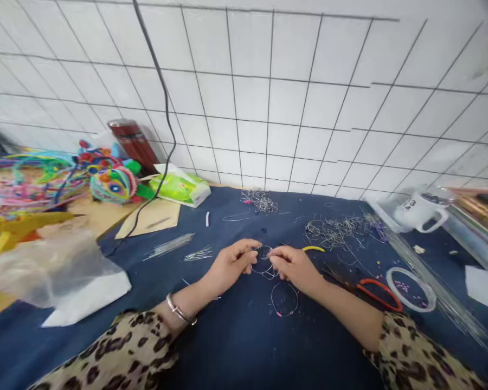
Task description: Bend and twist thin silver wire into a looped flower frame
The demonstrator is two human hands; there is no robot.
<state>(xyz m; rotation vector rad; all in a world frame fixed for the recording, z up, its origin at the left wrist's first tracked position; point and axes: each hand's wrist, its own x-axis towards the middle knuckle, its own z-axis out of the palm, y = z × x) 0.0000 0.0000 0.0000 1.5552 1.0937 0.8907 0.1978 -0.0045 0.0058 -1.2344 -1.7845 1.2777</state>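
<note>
Leopard-print sleeves – beige with dark spots, silver bangle behind the left hand

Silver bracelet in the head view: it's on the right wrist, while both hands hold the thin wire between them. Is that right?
Not quite: the silver bracelet is on the left wrist, as the head view shows. The left hand and right hand do hold the thin wire between them.
</note>
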